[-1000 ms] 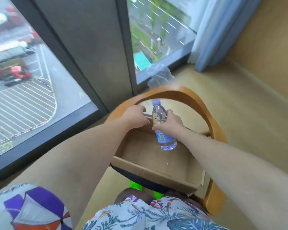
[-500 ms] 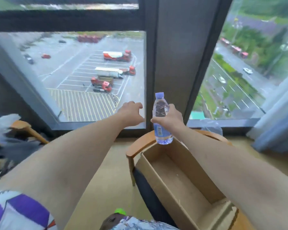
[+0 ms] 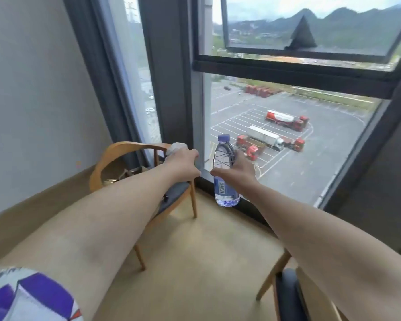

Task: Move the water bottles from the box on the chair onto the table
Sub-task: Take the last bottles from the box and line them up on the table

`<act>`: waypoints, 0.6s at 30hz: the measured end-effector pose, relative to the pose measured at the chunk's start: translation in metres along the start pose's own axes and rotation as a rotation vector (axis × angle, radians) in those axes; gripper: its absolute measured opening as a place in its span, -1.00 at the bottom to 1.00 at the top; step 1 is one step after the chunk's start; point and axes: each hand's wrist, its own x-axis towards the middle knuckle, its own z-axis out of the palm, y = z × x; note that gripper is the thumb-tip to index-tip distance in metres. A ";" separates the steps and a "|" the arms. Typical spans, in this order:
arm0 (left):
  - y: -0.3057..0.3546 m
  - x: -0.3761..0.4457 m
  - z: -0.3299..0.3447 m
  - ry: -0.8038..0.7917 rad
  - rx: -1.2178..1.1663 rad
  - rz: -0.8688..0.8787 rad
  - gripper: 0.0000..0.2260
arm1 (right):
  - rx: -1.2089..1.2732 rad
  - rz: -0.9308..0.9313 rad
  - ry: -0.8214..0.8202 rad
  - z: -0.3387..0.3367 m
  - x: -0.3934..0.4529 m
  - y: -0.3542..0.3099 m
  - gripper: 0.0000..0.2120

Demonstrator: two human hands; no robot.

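Since half a second ago the view has swung left and up: the open cardboard box that filled the lower right is now cut down to a sliver at the bottom right corner (image 3: pixel 320 295), on the dark-cushioned chair (image 3: pixel 285 295) there, and a second wooden chair (image 3: pixel 116 154) with a grey seat now stands at left, near the wall. The window (image 3: pixel 287 140) has more of its upper pane and the far hills in view.

The right hand (image 3: pixel 237 169) holds the water bottle (image 3: pixel 225 170) as before, fingers and thumb wrapped round its middle. The bottle is upright in the air, over the floor at the window's foot, well away from the box. It is clear plastic with a pale blue cap, a ribbed upper body, a blue label with a barcode low down, and water inside.

The left hand (image 3: pixel 183 163) is beside it, apart from the bottle, fingers loosely curled and holding nothing. A printed sleeve (image 3: pixel 30 295) shows at lower left.
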 end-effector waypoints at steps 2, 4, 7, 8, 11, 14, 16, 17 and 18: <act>-0.056 -0.028 -0.025 0.011 -0.008 -0.060 -0.81 | 0.016 -0.041 -0.050 0.050 -0.011 -0.036 -0.44; -0.112 -0.055 -0.046 0.029 0.032 -0.146 -0.77 | 0.039 -0.102 -0.108 0.102 -0.025 -0.071 -0.42; -0.196 -0.097 -0.068 0.095 0.063 -0.282 -0.54 | 0.085 -0.173 -0.200 0.180 -0.049 -0.123 -0.43; -0.222 -0.113 -0.075 0.104 0.064 -0.325 -0.52 | 0.096 -0.185 -0.231 0.206 -0.058 -0.140 -0.46; -0.297 -0.164 -0.095 0.120 0.054 -0.457 -0.48 | 0.097 -0.224 -0.346 0.279 -0.087 -0.190 -0.45; -0.366 -0.217 -0.111 0.156 0.035 -0.611 -0.46 | 0.100 -0.267 -0.456 0.345 -0.118 -0.236 -0.43; -0.407 -0.255 -0.116 0.185 0.007 -0.718 -0.46 | 0.106 -0.276 -0.544 0.387 -0.139 -0.261 -0.41; -0.426 -0.274 -0.117 0.201 -0.004 -0.768 -0.46 | 0.106 -0.285 -0.592 0.408 -0.151 -0.273 -0.39; -0.444 -0.292 -0.118 0.218 -0.011 -0.818 -0.45 | 0.109 -0.296 -0.639 0.429 -0.163 -0.284 -0.38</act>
